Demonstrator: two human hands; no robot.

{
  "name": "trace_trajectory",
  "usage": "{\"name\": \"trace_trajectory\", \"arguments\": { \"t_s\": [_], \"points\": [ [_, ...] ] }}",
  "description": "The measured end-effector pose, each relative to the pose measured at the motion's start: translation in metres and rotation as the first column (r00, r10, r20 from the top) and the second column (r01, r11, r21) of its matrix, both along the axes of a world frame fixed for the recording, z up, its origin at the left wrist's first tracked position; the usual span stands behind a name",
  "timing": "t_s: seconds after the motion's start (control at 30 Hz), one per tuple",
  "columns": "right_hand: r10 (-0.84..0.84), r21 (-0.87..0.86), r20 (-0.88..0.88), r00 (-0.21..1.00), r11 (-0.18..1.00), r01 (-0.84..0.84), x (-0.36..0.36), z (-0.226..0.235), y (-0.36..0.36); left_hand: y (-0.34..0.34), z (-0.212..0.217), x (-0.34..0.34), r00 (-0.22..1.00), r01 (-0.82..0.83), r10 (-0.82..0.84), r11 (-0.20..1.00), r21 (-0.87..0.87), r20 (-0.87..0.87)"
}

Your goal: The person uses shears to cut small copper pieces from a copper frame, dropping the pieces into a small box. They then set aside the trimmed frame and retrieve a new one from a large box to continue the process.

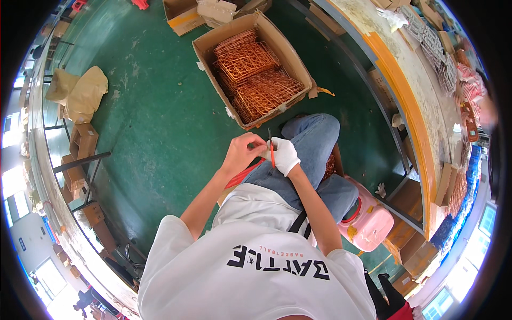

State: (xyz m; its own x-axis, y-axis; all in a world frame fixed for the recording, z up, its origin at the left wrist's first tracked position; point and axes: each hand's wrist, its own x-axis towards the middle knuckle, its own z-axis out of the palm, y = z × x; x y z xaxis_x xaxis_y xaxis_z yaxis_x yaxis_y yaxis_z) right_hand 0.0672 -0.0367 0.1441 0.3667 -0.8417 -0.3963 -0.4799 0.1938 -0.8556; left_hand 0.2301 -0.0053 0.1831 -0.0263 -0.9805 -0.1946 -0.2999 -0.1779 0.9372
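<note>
My bare left hand (243,153) is in front of my lap, thumb and fingertips pinched together. Whatever lies between them is too small to make out. Beside it, my right hand (286,156) wears a white glove and is closed around a red-handled tool (273,153) with dark, narrow tips. It looks like scissors, though the fingers partly hide it. The tips point away from me, close to the left fingertips. Beyond both hands stands an open cardboard box (214,85) holding stacked copper-coloured wire racks (249,60).
Red strips (242,175) show below my left forearm. On my right are a pink plastic stool (370,226) and a long workbench (394,80) with an orange edge. Cardboard boxes (184,18) lie beyond the wire racks. Another table (80,234) runs along the left.
</note>
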Motion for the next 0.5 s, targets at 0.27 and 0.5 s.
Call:
{"name": "trace_trajectory", "arguments": {
  "t_s": [0.27,0.5],
  "points": [
    [0.065,-0.066,-0.024,0.998,0.996,-0.067,0.0007,0.0,0.0003,0.0061,-0.0055,-0.0001,1.0,0.005,-0.005,1.0,0.024,-0.018],
    [0.065,-0.044,-0.002,0.998,0.997,-0.065,-0.0013,-0.0049,-0.0001,0.0059,-0.0087,0.0023,0.994,0.015,-0.009,0.998,0.057,-0.104]
  ]
}}
